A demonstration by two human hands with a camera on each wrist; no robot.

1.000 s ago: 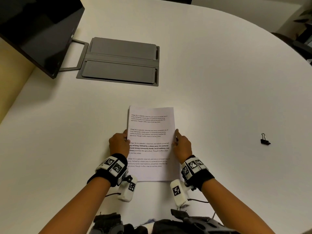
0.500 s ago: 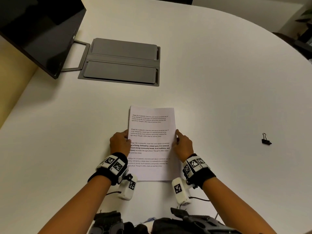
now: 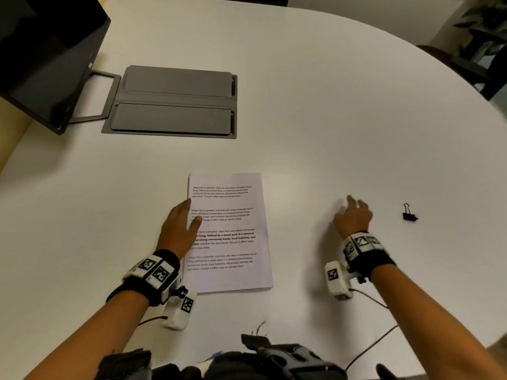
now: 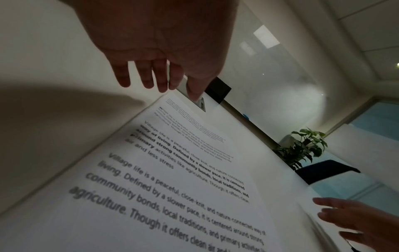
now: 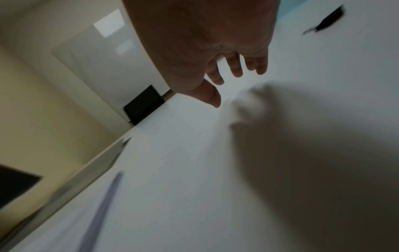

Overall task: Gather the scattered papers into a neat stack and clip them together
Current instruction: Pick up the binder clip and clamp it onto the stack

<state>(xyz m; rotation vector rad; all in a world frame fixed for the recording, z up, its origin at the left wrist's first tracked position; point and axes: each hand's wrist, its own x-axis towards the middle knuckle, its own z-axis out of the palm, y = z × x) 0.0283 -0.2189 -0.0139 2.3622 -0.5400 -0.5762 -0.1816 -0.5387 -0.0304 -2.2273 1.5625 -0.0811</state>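
White printed sheets lay squared into one neat paper stack (image 3: 230,234) on the table (image 3: 329,119), so the gathering part of the job looked done, while the clipping had not yet begun. Well to the right of the paper stack, and a little beyond the reaching fingers, the black binder clip (image 3: 410,213) sat alone on the bare tabletop, untouched. At the stack's left edge the left hand (image 3: 179,229) rested with its thumb lying over the margin of the top sheet and its fingers loosely extended along the side; its grip was released rather than pinching, and from the left wrist view the fingertips (image 4: 151,80) hung just above the paper's far corner. To the right of the stack, roughly midway between it and the clip, the right hand (image 3: 354,215) hovered low over the table with palm down, fingers spread and pointed toward the clip, its grip empty and slack. The right wrist view was blurred, but showed the spread fingers (image 5: 237,68) casting a soft shadow on the surface, with the clip a dark smear ahead. By my reading, what remained was to fetch the clip, squeeze it apart and seat it over one edge of the stack while the left hand steadied the sheets.
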